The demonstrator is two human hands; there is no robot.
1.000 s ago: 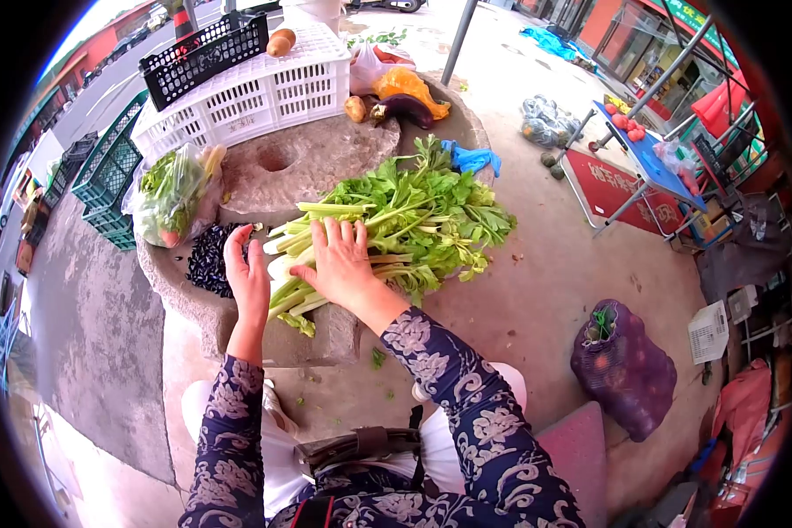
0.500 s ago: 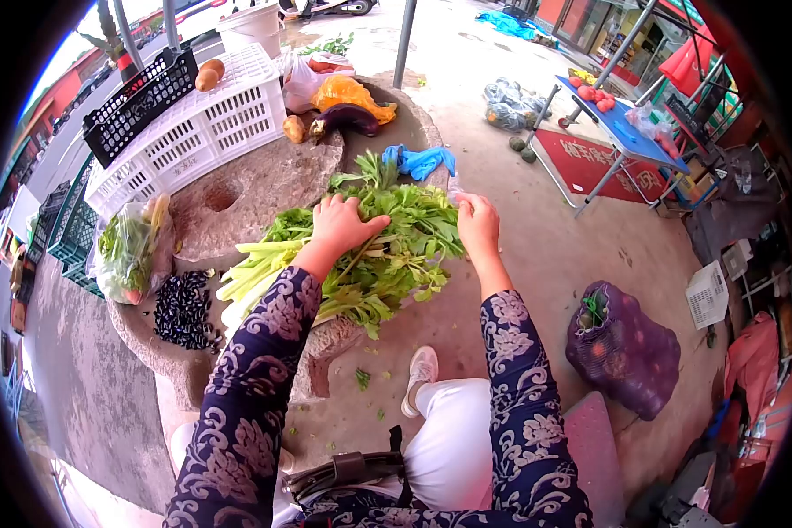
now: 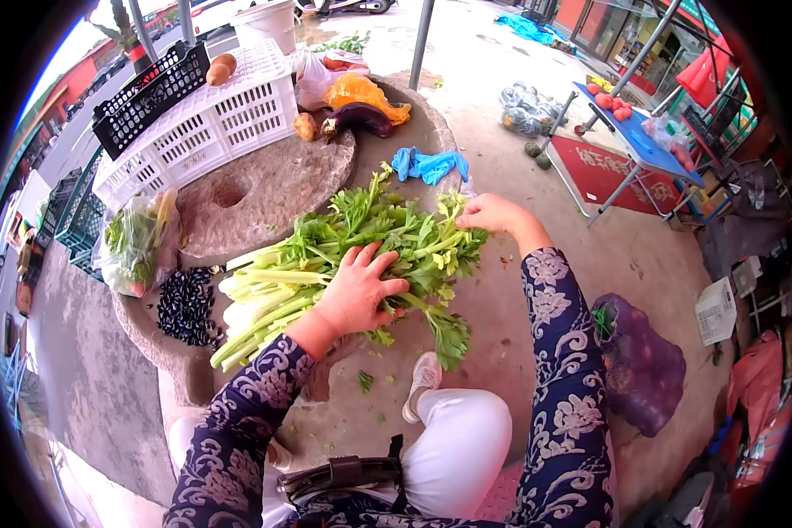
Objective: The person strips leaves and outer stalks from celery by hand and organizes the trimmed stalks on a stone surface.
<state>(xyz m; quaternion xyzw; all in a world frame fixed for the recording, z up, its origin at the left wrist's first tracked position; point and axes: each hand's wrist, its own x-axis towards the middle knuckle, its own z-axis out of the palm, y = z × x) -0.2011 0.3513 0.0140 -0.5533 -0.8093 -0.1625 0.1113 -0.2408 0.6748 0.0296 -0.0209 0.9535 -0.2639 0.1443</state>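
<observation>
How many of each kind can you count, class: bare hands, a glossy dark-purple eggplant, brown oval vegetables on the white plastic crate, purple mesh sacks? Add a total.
Bare hands, left hand and right hand: 2
Glossy dark-purple eggplant: 1
Brown oval vegetables on the white perforated plastic crate: 2
Bulging purple mesh sack: 1
Total: 6

Counted at the stone base (image 3: 180, 356): two hands, left (image 3: 356, 292) and right (image 3: 495, 214), one celery heap (image 3: 277, 277), one eggplant (image 3: 365, 117), one orange bag (image 3: 368, 93), one crumpled blue item (image 3: 431, 165), one white crate (image 3: 238, 119), one black crate (image 3: 150, 99), and three brown oval vegetables (image 3: 217, 74), two on the white crate and one beside the eggplant. Logged farther out: one white bucket (image 3: 267, 25), one blue-topped table (image 3: 634, 136), one purple mesh sack (image 3: 640, 370), two dark green round items (image 3: 543, 162).
</observation>
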